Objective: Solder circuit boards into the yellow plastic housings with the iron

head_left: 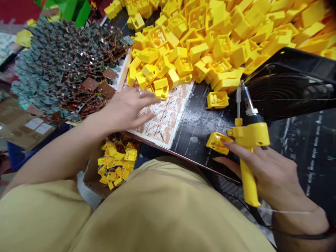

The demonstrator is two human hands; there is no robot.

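Note:
My right hand (273, 171) is wrapped round a yellow soldering gun (249, 136), whose metal tip points up and away. Its index finger touches a small yellow housing (218, 142) near the table's front edge. Another yellow housing (217, 99) sits a little farther back. My left hand (131, 106), slightly blurred, is spread over a patterned white-and-brown sheet (172, 122), with nothing visible in it. Just beyond its fingers lies the front of a large heap of yellow housings (183, 56).
A pile of wired grey parts and brown boards (68, 63) covers the left side. Below the table edge, a box holds more yellow housings (118, 162). A black fan (291, 87) stands at the right. A cardboard box (23, 122) is at the far left.

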